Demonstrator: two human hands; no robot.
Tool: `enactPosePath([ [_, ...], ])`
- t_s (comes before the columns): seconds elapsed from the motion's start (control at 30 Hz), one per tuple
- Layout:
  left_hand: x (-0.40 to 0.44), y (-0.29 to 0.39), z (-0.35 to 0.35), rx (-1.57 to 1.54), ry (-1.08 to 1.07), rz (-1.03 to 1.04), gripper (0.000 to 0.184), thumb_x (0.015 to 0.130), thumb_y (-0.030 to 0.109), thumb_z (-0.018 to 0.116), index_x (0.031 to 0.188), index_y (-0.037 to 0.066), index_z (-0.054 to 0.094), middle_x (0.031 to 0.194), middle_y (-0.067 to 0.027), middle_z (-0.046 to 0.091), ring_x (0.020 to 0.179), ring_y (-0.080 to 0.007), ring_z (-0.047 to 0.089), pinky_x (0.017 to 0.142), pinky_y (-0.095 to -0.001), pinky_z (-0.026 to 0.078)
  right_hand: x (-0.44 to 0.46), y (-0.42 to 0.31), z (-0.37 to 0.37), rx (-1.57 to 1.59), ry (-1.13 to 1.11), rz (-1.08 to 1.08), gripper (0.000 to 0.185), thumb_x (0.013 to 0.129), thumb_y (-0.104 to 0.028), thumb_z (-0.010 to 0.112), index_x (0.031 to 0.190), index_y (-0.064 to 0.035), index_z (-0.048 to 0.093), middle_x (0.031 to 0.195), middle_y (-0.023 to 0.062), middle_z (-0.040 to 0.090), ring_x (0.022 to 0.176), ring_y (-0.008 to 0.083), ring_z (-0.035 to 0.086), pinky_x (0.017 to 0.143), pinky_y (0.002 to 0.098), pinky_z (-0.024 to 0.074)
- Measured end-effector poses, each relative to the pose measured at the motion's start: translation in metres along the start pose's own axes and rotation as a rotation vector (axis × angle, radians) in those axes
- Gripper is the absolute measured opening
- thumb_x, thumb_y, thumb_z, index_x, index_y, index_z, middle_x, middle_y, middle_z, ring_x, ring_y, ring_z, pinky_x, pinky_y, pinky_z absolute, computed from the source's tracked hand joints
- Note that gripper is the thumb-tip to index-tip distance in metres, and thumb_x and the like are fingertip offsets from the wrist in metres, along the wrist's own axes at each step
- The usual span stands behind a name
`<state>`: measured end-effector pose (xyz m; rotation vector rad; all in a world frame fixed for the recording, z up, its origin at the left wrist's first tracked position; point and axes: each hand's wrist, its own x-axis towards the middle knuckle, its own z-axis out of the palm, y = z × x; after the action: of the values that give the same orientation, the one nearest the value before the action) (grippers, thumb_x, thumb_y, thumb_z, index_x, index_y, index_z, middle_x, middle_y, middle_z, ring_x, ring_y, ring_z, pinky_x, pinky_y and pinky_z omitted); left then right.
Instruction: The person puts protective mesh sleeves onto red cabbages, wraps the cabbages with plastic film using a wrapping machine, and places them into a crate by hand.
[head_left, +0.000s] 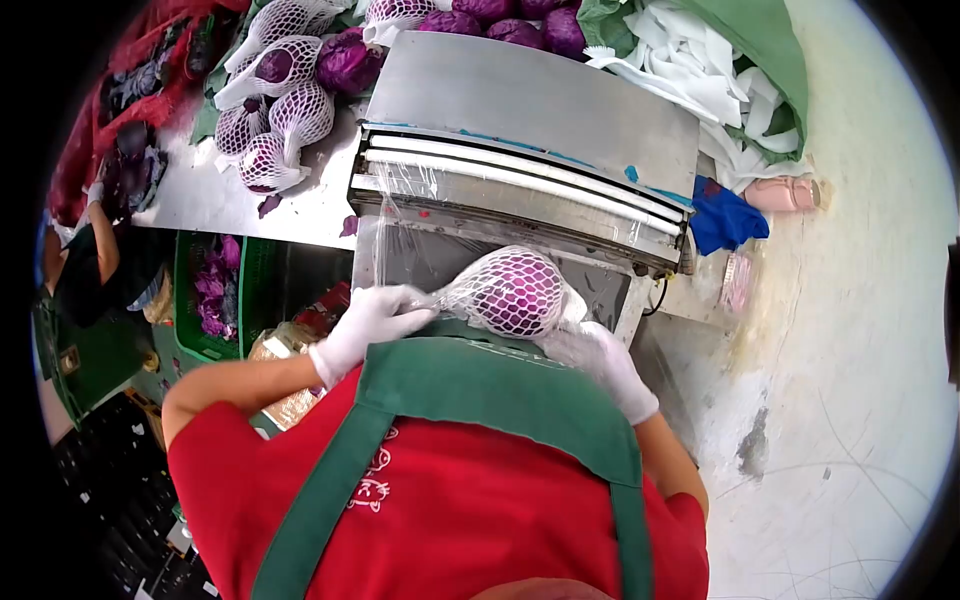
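Note:
A purple cabbage in a white foam net (515,292) is held close to the front of the green apron, at the near edge of the wrapping machine (540,95). My left hand (385,320), white-gloved, pinches the gathered end of the net and some clear film on the left side. On the other side, my right hand (600,365), also gloved, curls against the lower right of the netted cabbage; its fingertips are partly hidden. Clear film (390,235) stretches from the machine's rollers down toward my left hand.
Several netted cabbages (270,130) lie at the upper left, with bare purple cabbages (515,33) behind the machine. A green bag of white foam nets (690,60) and a blue cloth (725,215) are at right. Another person's arm (103,240) and a green crate (182,290) are at left.

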<state>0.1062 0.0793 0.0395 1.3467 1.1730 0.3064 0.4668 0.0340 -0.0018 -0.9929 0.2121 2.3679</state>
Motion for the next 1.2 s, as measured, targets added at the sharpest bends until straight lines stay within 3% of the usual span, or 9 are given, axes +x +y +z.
enactPosePath([
  [0.1,-0.007,-0.022,0.019,-0.091,0.257,0.031,0.022,0.1,0.019,0.055,0.104,-0.001,0.064,0.091,-0.0063,0.068,0.085,-0.0113,0.063,0.078,-0.0266,0.05,-0.036,0.025,0.028,-1.042,0.434,-0.428,0.037,0.103,-0.026,0.044,0.121,0.0009,0.063,0.112,0.0122,0.067,0.102,0.0164,0.064,0.091,0.0284,0.0494],
  [0.37,-0.002,-0.003,0.034,-0.916,0.611,-0.6,0.034,0.103,0.04,0.044,0.082,0.015,0.053,0.063,0.0064,0.039,0.052,-0.0055,0.035,0.043,-0.0242,0.026,-0.036,0.026,-0.025,-0.384,0.597,-0.327,0.039,0.103,-0.027,0.037,0.067,-0.0129,0.042,0.058,-0.0033,0.035,0.054,0.0069,0.036,0.052,0.0254,0.0338],
  [0.5,-0.002,-0.088,0.076,-0.632,0.089,-0.653,0.03,0.101,0.038,0.046,0.111,0.013,0.061,0.101,-0.0045,0.062,0.089,-0.0145,0.055,0.077,-0.0312,0.044,0.018,0.06,-0.108,-1.562,0.622,-0.25,0.03,0.096,-0.02,0.054,0.112,0.0043,0.062,0.105,0.0089,0.069,0.091,0.016,0.061,0.08,0.0308,0.0486],
  [0.6,0.055,-0.144,0.13,-0.462,-0.248,-0.495,0.039,0.1,0.037,0.049,0.13,0.013,0.057,0.124,-0.0066,0.062,0.115,-0.0176,0.055,0.101,-0.0336,0.041,0.094,0.076,-0.117,-0.889,0.307,-0.011,0.035,0.1,-0.03,0.05,0.116,-0.002,0.063,0.113,0.0079,0.066,0.101,0.0163,0.059,0.09,0.0297,0.0466],
  [0.77,0.083,-0.198,0.176,0.414,0.012,0.658,0.045,0.093,0.028,0.056,0.134,0.011,0.053,0.136,-0.0064,0.056,0.12,-0.0228,0.055,0.099,-0.034,0.046,0.096,0.088,-0.085,-1.494,0.245,-0.734,0.031,0.095,-0.036,0.052,0.096,-0.0106,0.068,0.09,0.0113,0.07,0.082,0.0272,0.067,0.07,0.0371,0.0515],
  [0.87,0.042,-0.101,0.139,-0.098,-0.3,0.161,0.041,0.101,0.017,0.047,0.14,0.005,0.046,0.136,-0.0065,0.055,0.126,-0.0163,0.05,0.11,-0.0292,0.038,0.047,0.07,0.047,-2.133,0.877,-0.889,0.027,0.092,-0.028,0.06,0.07,-0.0131,0.057,0.066,0.0062,0.061,0.054,0.0254,0.06,0.047,0.0331,0.045],
  [0.97,0.01,-0.031,0.122,-1.169,-0.706,-0.046,0.029,0.1,0.023,0.051,0.122,0.006,0.056,0.116,-0.0058,0.062,0.11,-0.0166,0.057,0.096,-0.031,0.044,0.036,0.051,0.106,-1.614,0.496,-1.433,0.022,0.093,-0.023,0.06,0.078,-0.007,0.065,0.069,0.0076,0.058,0.063,0.0203,0.059,0.059,0.0312,0.0476],
  [1.1,-0.003,-0.029,0.107,-0.868,-0.739,0.047,0.026,0.1,0.021,0.05,0.119,0.004,0.058,0.111,-0.0055,0.063,0.106,-0.0177,0.058,0.093,-0.0325,0.045,0.049,0.053,0.161,-0.817,-0.927,-0.116,0.042,0.091,-0.034,0.061,0.11,0.0033,0.063,0.118,0.0182,0.057,0.11,0.0284,0.054,0.099,0.0383,0.0393],
  [1.2,-0.001,-0.042,0.054,-0.177,-0.283,0.372,0.025,0.101,0.018,0.049,0.117,0.003,0.06,0.108,-0.0053,0.064,0.103,-0.0186,0.059,0.091,-0.0335,0.046,0.03,0.054,0.159,-0.933,-0.747,-0.099,0.063,0.091,-0.043,0.058,0.132,0.0042,0.051,0.134,0.0211,0.054,0.126,0.0341,0.05,0.111,0.0441,0.0341],
])
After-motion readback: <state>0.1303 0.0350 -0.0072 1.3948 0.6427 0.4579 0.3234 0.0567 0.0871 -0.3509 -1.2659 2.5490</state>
